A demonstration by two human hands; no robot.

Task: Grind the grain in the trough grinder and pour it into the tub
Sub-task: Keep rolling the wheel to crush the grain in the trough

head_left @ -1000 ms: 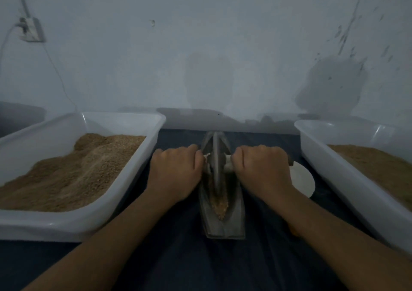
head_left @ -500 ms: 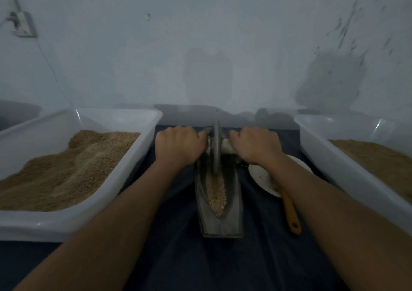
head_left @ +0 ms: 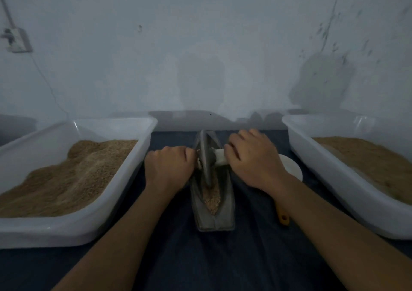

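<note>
Both hands on the trough grinder (head_left: 214, 201): left hand (head_left: 169, 170) fingers wrapped around the axle, right hand (head_left: 254, 161) gripping its white end. Grain (head_left: 211, 199) sits in the trough, tubs either side.

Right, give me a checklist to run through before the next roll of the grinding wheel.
1. Left hand grips the axle: ok.
2. Right hand grips the white axle handle: ok.
3. Wheel seated in the trough: ok.
4. Grain lies in the trough ahead of the wheel: ok.
5. Trough clear of the left tub and right tub: ok.
6. Grain ground fine enough: cannot tell.
</note>
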